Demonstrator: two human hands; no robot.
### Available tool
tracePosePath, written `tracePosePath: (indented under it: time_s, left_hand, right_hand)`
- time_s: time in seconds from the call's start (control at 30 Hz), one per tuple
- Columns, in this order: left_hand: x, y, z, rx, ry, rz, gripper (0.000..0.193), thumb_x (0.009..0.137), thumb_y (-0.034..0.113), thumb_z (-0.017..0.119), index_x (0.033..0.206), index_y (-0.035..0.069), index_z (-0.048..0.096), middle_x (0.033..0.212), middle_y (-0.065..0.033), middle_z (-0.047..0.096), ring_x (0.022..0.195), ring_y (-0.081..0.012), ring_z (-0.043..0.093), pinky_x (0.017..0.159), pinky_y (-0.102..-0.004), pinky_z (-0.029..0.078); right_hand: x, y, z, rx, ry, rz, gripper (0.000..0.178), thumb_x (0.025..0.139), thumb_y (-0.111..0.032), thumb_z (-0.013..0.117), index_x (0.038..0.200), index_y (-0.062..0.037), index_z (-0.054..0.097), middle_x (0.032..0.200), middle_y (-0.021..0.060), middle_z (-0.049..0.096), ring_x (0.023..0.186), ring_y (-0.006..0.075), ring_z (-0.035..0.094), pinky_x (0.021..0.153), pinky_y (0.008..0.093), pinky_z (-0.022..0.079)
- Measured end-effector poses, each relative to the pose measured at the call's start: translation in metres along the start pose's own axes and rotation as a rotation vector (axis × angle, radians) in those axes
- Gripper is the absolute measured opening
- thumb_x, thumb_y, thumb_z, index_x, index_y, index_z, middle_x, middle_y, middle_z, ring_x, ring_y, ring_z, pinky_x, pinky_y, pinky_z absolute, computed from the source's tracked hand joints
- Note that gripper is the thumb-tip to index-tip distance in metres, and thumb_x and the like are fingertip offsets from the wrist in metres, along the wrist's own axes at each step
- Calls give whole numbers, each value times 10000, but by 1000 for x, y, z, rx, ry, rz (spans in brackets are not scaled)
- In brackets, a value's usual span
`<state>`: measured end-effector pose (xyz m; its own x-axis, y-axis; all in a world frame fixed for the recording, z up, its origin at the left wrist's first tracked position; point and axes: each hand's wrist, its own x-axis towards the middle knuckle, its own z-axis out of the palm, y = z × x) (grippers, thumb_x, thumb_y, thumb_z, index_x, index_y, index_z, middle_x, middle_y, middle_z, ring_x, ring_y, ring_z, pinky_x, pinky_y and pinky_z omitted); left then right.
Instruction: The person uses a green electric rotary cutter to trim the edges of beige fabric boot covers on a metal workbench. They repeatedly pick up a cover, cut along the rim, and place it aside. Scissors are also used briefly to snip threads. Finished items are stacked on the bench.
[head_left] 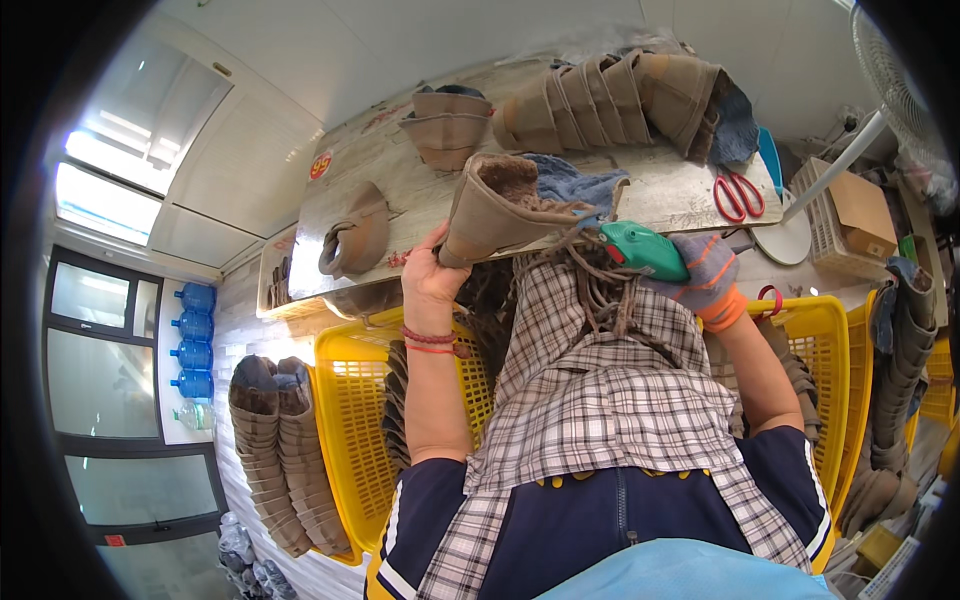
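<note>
My bare left hand (433, 272) grips the lower left side of a brown boot upper (485, 222), held tilted over the table's near edge. Brown fleece shows inside its opening, and a blue-grey lining flap (575, 185) hangs out on the right. In a grey-and-orange glove, my right hand (710, 280) is wrapped round a green handheld electric cutter (645, 250). The cutter's tip meets the lower right edge of the upper; its blade is too small to make out. Strips of brown fleece trimming (607, 300) dangle below it over my checked apron (610, 390).
Nested boot uppers (610, 100) lie along the table's (660, 195) back, with a smaller stack (447, 125) and a single upper (357, 235) to the left. Red-handled scissors (738, 197) rest at the right edge. Yellow baskets (350, 400) flank me. A fan (890, 70) stands far right.
</note>
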<state>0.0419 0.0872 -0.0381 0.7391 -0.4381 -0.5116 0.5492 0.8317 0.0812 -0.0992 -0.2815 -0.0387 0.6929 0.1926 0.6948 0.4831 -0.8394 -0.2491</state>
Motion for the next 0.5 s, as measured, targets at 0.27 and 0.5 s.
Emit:
tracePosePath:
  time_s: [0.27, 0.5]
  left_hand:
    - [-8, -27, 9, 82, -87, 141, 277, 953, 90, 488, 1202, -28, 520, 1210, -173, 592, 1102, -308, 585, 972, -450, 483]
    - [-28, -49, 17, 137, -329, 325, 345, 940, 75, 507, 1270, -22, 489, 1290, -163, 547, 1189, -306, 530, 1032, -453, 428]
  right_hand:
    - [11, -24, 5, 114, -138, 179, 501, 596, -414, 848, 895, -56, 665, 712, 115, 639, 620, 297, 617, 561, 364, 500]
    - [31, -51, 0, 250, -148, 270, 488, 608, -421, 845, 884, -54, 682, 718, 129, 648, 636, 307, 623, 583, 374, 506]
